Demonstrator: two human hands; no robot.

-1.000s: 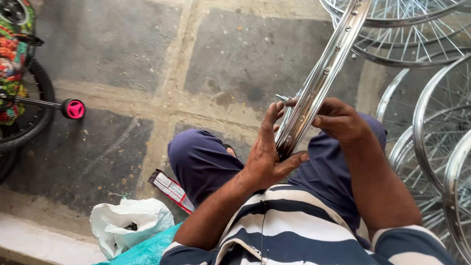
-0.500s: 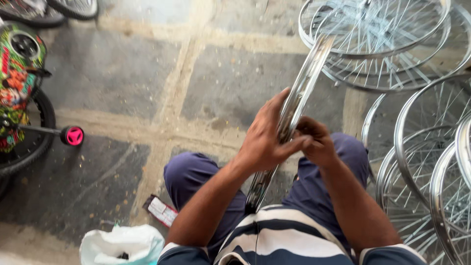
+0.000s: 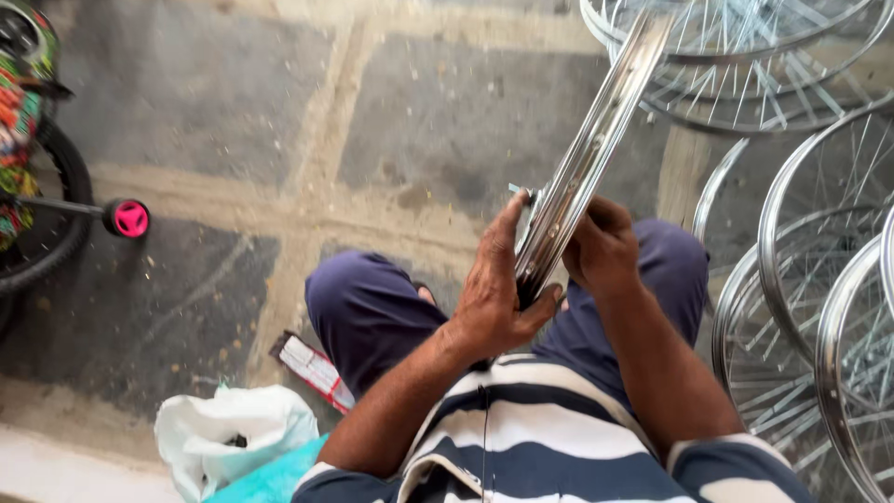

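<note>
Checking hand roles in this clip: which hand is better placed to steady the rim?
Probably left. The left hand wraps the shiny rim near its lower end; the right hand rests against its other side.

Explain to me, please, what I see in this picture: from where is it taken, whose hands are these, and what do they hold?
The camera sits on a person's head and looks down at their lap. The person sits above a stone floor. Both bare hands grip a shiny metal wheel rim, seen edge-on and tilted up to the right: the left hand on its left side, the right hand on its right. More spoked wheels lie on the right. At left are a small colourful bicycle with a pink training wheel, a white plastic bag and a small flat packet.
</note>
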